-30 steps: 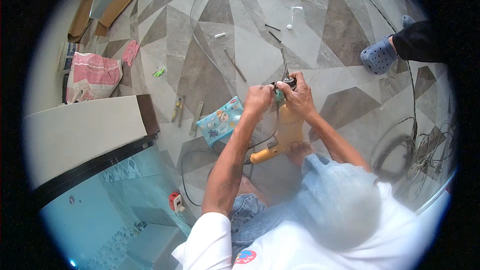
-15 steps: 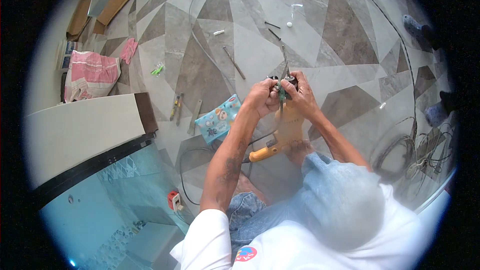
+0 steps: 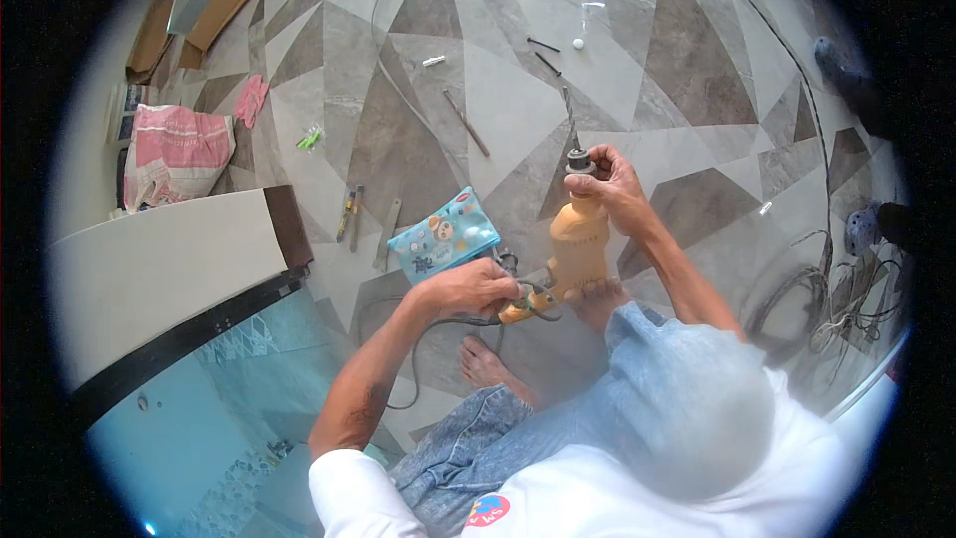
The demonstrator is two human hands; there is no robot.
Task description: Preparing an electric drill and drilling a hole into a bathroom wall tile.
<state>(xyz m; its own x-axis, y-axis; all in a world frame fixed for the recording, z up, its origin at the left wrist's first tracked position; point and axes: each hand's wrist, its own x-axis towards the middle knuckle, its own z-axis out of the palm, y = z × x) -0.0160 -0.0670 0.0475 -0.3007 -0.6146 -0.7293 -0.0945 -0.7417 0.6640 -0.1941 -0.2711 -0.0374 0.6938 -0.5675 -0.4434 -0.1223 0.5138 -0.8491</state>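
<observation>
A yellow power drill point(image 3: 580, 236) stands between my feet, a long bit point(image 3: 570, 118) in its chuck point(image 3: 579, 160) pointing away from me. My right hand point(image 3: 615, 187) is closed round the drill's front just below the chuck, thumb across it. Lower left, by the drill's handle point(image 3: 518, 312), my left hand point(image 3: 473, 286) is closed; a small dark metal piece, which looks like a chuck key point(image 3: 509, 261), sticks out of it. The drill's grey cord point(image 3: 422, 344) loops beside this hand. Just beyond lies a light-blue printed zip pouch point(image 3: 443, 234).
On the tiled floor lie a thin rod point(image 3: 466, 123), two dark screws point(image 3: 548, 64), a marker-like stick point(image 3: 348, 214), a flat strip point(image 3: 388, 232) and green plugs point(image 3: 310, 137). A pink-and-white sack point(image 3: 179, 149) stands left; coiled cables point(image 3: 797, 304) lie right, near another person's shoe point(image 3: 862, 229).
My left hand has moved from the chuck down and left to the drill's handle, carrying the chuck key. My right hand stays at the drill's front and the chuck now shows uncovered.
</observation>
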